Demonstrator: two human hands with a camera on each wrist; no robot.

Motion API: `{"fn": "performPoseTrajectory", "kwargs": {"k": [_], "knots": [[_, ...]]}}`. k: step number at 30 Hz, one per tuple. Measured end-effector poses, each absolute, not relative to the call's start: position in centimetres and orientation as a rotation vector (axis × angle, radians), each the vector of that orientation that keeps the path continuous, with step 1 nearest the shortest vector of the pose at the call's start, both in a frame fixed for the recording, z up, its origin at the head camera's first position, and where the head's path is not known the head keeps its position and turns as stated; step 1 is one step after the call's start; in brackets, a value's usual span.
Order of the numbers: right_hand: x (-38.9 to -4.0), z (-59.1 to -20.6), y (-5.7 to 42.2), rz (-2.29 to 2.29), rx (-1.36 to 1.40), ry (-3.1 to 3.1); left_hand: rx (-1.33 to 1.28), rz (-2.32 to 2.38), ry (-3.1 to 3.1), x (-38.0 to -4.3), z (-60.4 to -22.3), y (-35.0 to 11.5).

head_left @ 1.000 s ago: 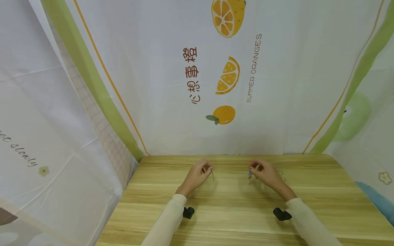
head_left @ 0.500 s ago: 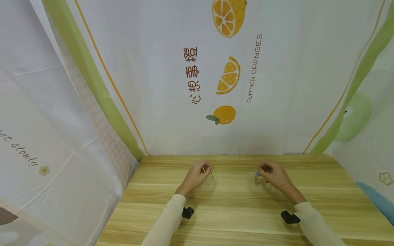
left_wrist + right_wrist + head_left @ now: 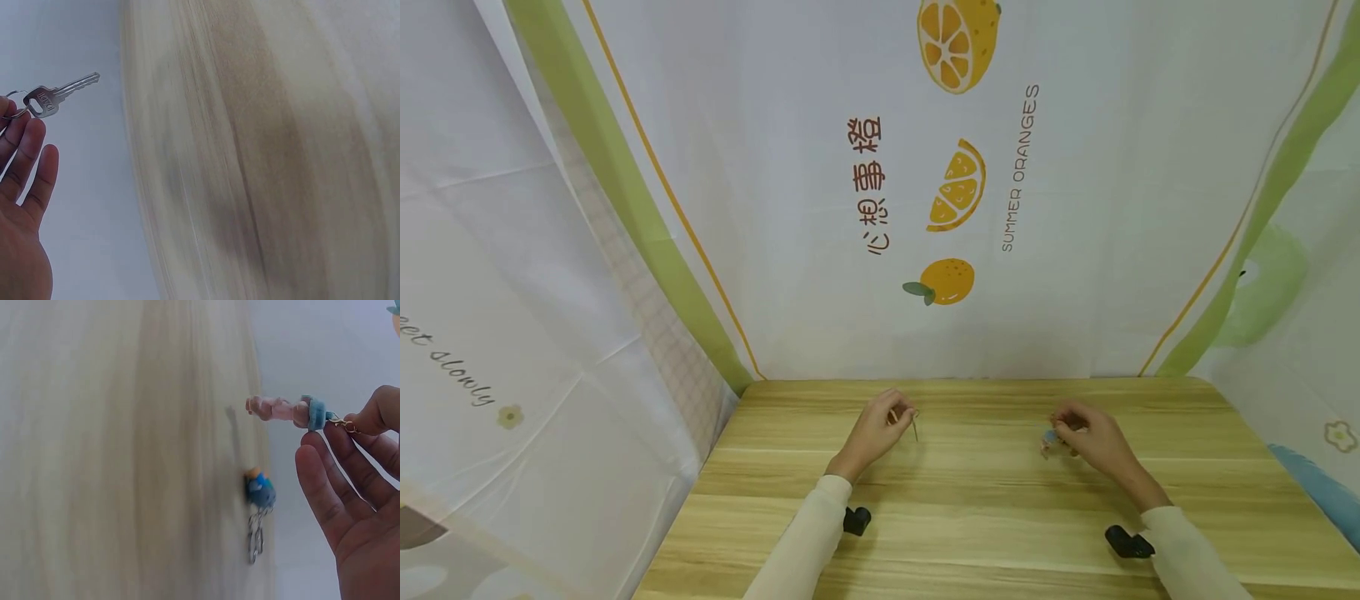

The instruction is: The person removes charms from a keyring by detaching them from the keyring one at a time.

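Note:
My left hand (image 3: 874,433) pinches a split ring (image 3: 19,103) at the left of the table's far part. From that ring a silver key (image 3: 65,94) sticks out, its blade slanting up in the left wrist view. Between thumb and forefinger, my right hand (image 3: 1101,446) grips the small gold clasp (image 3: 344,424) of a figurine charm (image 3: 284,410). The figurine is pink with a light-blue top and dangles above the table. Beneath it in the right wrist view lies a second keychain (image 3: 259,492), a blue, orange and green toy with a metal chain, largely hidden by my hand in the head view.
The wood-grain table (image 3: 970,517) runs back to a hanging white cloth (image 3: 805,317) printed with oranges. More cloth hangs at both sides. A black wrist mount (image 3: 856,521) sits below my left sleeve, and another black mount (image 3: 1127,543) by the right one.
My right hand has moved right and slightly nearer to me, carrying the figurine charm over the other keychain. The left hand with the key has barely shifted.

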State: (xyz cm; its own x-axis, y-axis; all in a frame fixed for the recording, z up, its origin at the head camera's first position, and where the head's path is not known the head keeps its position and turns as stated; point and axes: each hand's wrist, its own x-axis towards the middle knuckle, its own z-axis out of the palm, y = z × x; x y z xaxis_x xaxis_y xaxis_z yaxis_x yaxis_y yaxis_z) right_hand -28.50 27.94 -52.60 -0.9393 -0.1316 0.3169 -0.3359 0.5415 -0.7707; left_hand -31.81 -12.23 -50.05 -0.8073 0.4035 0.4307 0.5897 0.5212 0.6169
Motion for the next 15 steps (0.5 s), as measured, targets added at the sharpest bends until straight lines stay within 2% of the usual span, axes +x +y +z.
{"fn": "performPoseTrajectory", "kwargs": {"k": [15], "knots": [[-27.7, -53.7, 30.2, 1.343, 0.205, -2.612, -0.83, -1.19, -2.56, -31.8, -50.3, -12.4]]}}
